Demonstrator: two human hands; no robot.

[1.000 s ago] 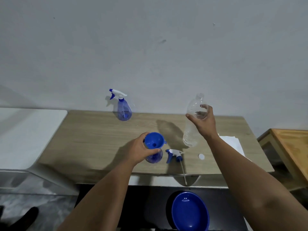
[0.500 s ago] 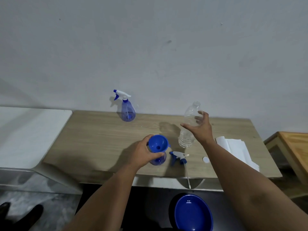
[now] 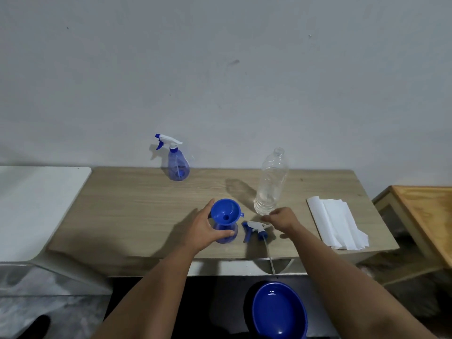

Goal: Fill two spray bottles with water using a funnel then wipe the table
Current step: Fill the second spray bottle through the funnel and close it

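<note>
My left hand (image 3: 203,231) grips a small blue spray bottle (image 3: 231,234) near the front of the wooden table (image 3: 137,204). A blue funnel (image 3: 225,211) sits in the bottle's neck. The bottle's detached spray head (image 3: 255,228) lies just right of it, its tube hanging over the table edge. My right hand (image 3: 281,218) hovers right beside that spray head with its fingers curled; I cannot tell if they touch it. A clear plastic water bottle (image 3: 270,184) stands uncapped behind my right hand. A second spray bottle (image 3: 178,165), with its head on, stands at the back by the wall.
White paper towels (image 3: 337,226) lie on the right part of the table. A blue basin (image 3: 278,311) sits below the front edge. A white surface (image 3: 36,204) adjoins on the left, and a wooden side table (image 3: 428,216) on the right.
My right hand set the water bottle down upright, let go of it, and came down toward the loose spray head. My left hand stayed on the bottle with the funnel.
</note>
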